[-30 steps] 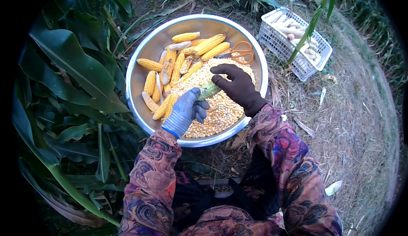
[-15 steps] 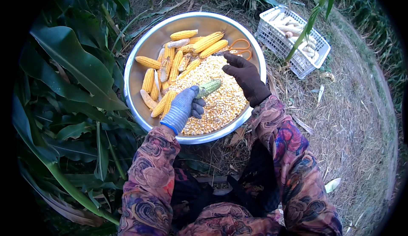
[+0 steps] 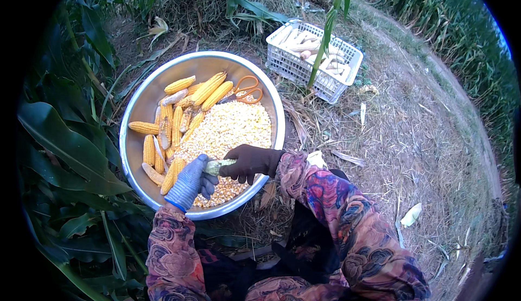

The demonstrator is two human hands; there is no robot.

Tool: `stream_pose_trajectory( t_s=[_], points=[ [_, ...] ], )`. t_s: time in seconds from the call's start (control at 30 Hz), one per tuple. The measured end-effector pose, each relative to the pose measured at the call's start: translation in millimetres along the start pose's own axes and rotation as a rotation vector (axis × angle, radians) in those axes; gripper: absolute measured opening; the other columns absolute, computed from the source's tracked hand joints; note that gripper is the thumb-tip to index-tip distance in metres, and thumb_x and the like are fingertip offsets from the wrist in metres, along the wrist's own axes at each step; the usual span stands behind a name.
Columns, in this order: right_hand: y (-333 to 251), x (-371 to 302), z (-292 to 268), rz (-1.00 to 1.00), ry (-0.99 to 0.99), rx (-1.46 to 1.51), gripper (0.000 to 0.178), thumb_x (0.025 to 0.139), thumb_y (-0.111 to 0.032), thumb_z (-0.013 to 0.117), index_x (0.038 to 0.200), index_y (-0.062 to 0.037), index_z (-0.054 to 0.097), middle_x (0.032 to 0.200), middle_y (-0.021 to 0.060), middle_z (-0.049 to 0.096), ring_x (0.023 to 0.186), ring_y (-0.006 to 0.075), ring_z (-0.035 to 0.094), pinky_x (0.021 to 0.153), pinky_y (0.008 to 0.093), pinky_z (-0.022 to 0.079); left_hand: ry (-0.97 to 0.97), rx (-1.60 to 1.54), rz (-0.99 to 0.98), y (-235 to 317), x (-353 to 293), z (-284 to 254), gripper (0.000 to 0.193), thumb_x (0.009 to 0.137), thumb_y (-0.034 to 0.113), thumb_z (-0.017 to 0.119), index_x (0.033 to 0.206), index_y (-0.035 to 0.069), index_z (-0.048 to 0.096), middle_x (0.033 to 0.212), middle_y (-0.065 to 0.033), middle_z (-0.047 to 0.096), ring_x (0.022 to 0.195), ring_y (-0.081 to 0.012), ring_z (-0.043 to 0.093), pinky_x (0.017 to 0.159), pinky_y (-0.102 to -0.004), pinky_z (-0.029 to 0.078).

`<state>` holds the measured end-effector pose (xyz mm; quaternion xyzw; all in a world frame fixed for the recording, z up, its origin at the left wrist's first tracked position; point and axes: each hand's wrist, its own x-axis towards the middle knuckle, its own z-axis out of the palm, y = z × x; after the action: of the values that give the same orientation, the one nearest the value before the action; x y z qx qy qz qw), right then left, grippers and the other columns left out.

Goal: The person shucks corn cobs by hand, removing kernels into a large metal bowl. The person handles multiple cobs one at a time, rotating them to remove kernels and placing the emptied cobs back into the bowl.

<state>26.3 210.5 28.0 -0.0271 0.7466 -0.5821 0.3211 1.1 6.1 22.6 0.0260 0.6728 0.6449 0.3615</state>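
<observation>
A pale green corn cob point(image 3: 219, 166) lies between my hands over the near part of a wide metal basin point(image 3: 142, 101). My left hand point(image 3: 190, 183), in a grey-blue knit glove, is closed around the cob's left end. From the right, my right hand point(image 3: 251, 161), in a dark brown glove, grips its other end, fingers wrapped over it. Beneath them loose kernels point(image 3: 233, 125) are heaped in the basin. Yellow corn cobs point(image 3: 210, 89) are piled along its left and far side. Scissors with orange handles point(image 3: 250, 89) rest at the basin's far right, their blades partly hidden.
Beyond the basin to the right stands a white plastic crate point(image 3: 296, 72) holding several pale stripped cobs point(image 3: 306, 46). A green corn stalk point(image 3: 321, 51) rises in front of it. Leafy corn plants point(image 3: 65, 143) crowd the left side. Dry straw covers the ground point(image 3: 401, 154) at right.
My right hand has come down from near the scissors and closed on the cob's free end. The view has shifted, so basin and crate appear further left and the basin lower.
</observation>
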Motion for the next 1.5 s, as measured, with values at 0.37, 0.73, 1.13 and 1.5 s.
stream_pose_trajectory(
  t_s=[0.37,0.73,1.13,1.5],
  points=[
    [-42.0,-38.6,-155.7,-0.500,0.748,0.987,0.036,0.087,-0.028,0.055,0.110,-0.0011,0.047,0.098,0.0171,0.054,0.088,0.0264,0.056,0.078,0.0383,0.050,0.226,-0.173,0.002,5.7,16.8,-5.8,0.042,0.087,0.033,0.046,0.110,-0.001,0.044,0.071,-0.0110,0.054,0.047,-0.0164,0.054,0.040,-0.0270,0.048],
    [-41.7,-34.8,20.1,-0.162,0.182,0.380,0.034,0.087,-0.021,0.056,0.111,0.0032,0.052,0.092,0.0104,0.061,0.079,0.0185,0.062,0.068,0.0297,0.052,-0.027,0.428,0.061,-4.2,1.2,7.1,0.041,0.090,0.039,0.044,0.103,0.001,0.053,0.080,-0.0099,0.057,0.062,-0.0165,0.061,0.054,-0.0276,0.052],
    [-39.8,-25.2,14.2,-0.065,0.215,0.151,0.035,0.084,-0.022,0.061,0.109,0.0024,0.054,0.090,0.0073,0.060,0.078,0.0131,0.059,0.066,0.0261,0.049,-0.093,1.083,0.137,-22.6,24.2,-5.3,0.045,0.081,0.043,0.053,0.105,0.005,0.058,0.095,-0.0201,0.062,0.091,-0.0318,0.059,0.082,-0.0390,0.045],
    [-33.9,-32.1,23.5,-0.221,0.047,-0.824,0.036,0.082,-0.029,0.058,0.109,-0.0068,0.052,0.089,0.0144,0.059,0.079,0.0302,0.061,0.067,0.0406,0.048,0.850,0.896,0.122,1.8,163.0,-144.0,0.048,0.078,0.033,0.053,0.120,0.009,0.051,0.121,-0.0207,0.049,0.109,-0.0342,0.050,0.094,-0.0409,0.038]
  ],
)
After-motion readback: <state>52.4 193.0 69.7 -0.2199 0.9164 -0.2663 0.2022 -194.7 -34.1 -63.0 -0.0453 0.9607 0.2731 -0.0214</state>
